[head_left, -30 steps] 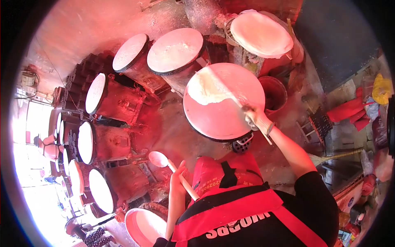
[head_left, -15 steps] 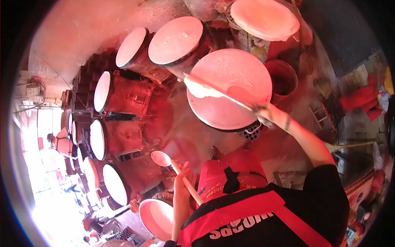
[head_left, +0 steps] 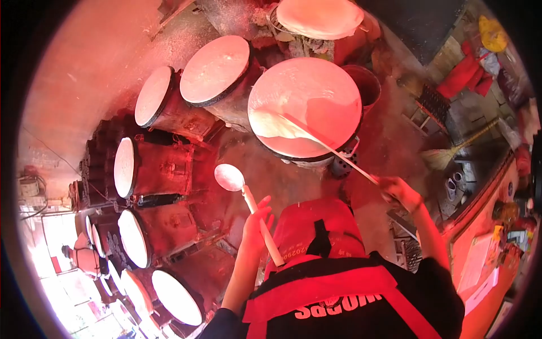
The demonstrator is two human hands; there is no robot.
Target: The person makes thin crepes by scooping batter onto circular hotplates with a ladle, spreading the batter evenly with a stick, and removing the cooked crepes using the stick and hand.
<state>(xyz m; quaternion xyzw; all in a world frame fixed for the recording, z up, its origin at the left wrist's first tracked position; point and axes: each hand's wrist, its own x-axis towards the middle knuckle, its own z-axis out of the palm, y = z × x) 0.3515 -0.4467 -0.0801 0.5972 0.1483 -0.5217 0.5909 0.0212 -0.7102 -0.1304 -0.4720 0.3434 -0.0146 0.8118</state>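
Observation:
My right hand (head_left: pixel 400 194) grips the end of a long thin stick (head_left: pixel 353 164), which reaches over the large round griddle (head_left: pixel 307 79). The stick's far tip lies at a bright pale patch (head_left: pixel 276 125) on the griddle's near left side. Whether that patch is a blade or a thin batter layer, I cannot tell. My left hand (head_left: pixel 257 223) is closed round the wooden handle of a ladle (head_left: pixel 229 177). The ladle's round bowl points up and away from me, left of the griddle and apart from it. Its handle end comes close to my red apron (head_left: pixel 322 226).
Several round griddles (head_left: pixel 217 68) on drum-like stoves (head_left: pixel 164 169) curve around the left. Pale round sheets are stacked (head_left: pixel 319 17) at the top. A dark bucket (head_left: pixel 364 85) stands behind the griddle. A broom (head_left: pixel 451 155) lies right; another person (head_left: pixel 87 257) is far left.
My right hand has drawn back toward me, pulling the stick across the griddle. My left hand has raised the ladle forward. The view has turned, and the basin at lower left is out of sight.

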